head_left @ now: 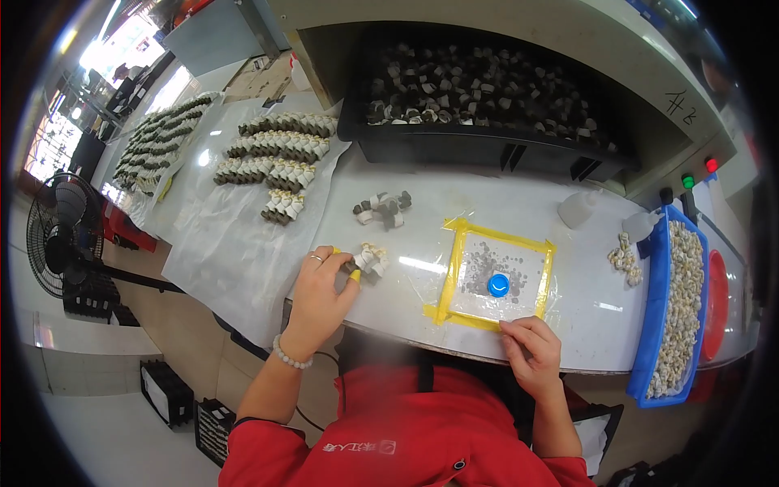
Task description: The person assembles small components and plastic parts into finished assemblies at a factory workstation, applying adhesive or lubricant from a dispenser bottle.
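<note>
My left hand [323,286], with yellow covers on its fingertips, pinches a small dark grey piece at the end of a short row of white-and-grey curved pieces [372,259] on the white table. My right hand [534,351] is by the near edge of a yellow-taped square [548,280]. Its thumb and fingers are drawn together, and whatever may be between them is too small to make out. Inside the square are many grey spots and a round blue cap [498,285]. Beyond my left hand lies a loose heap of grey-and-white curved pieces [383,209].
A black bin [487,146] of such pieces stands under a grey housing. Rows of pieces [276,146] lie on a white sheet [219,235] at left. Two white bottles [578,209], small cream pieces [625,260] and a blue tray [649,341] are at right. A fan [61,235] stands far left.
</note>
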The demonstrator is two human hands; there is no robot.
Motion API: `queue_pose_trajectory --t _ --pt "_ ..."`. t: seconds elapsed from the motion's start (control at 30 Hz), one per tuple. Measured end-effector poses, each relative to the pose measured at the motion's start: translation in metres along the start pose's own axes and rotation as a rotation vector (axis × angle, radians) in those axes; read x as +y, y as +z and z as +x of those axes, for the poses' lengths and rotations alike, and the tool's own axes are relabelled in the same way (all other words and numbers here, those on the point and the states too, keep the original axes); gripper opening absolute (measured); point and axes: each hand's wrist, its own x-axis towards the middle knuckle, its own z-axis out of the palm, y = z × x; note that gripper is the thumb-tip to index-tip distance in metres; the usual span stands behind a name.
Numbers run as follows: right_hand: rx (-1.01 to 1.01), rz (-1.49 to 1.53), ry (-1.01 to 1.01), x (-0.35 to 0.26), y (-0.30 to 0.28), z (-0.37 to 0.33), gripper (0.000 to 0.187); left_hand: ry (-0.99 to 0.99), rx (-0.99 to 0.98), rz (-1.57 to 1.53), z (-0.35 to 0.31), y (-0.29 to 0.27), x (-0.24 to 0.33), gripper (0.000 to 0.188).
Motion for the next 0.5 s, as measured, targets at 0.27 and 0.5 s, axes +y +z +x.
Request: queue_pose_trajectory --t 0.27,0.5 --pt "-0.008 -0.008 0.002 0.001 0.000 -0.001 0.020 0.079 0.027 0.001 -0.003 -0.001 0.019 0.040" --pt "-0.006 -0.006 -0.007 0.002 0.000 -0.001 0.019 0.114 0.130 0.191 -0.004 0.024 0.015 0.044"
